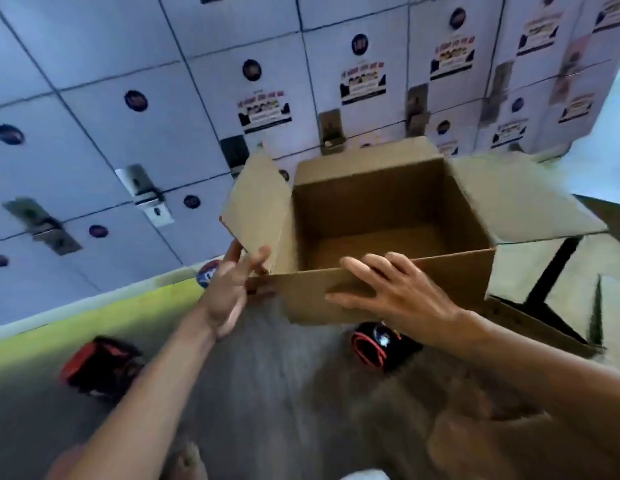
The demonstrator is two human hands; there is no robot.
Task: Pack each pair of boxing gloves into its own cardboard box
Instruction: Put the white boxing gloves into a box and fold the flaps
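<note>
Head view: left hand (229,292), right hand (398,292) spread against box (457,271); glove (371,344) near, lockers (128,140) behind.

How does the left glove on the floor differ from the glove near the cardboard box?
The left glove lies apart from the cardboard box; the near glove lies close by its front wall. The left glove is uncovered, though blurred; the near glove is partly hidden by the right hand. The left glove shows more red; the near glove is mostly black with red trim. Both lie on the floor, outside the box.
</note>
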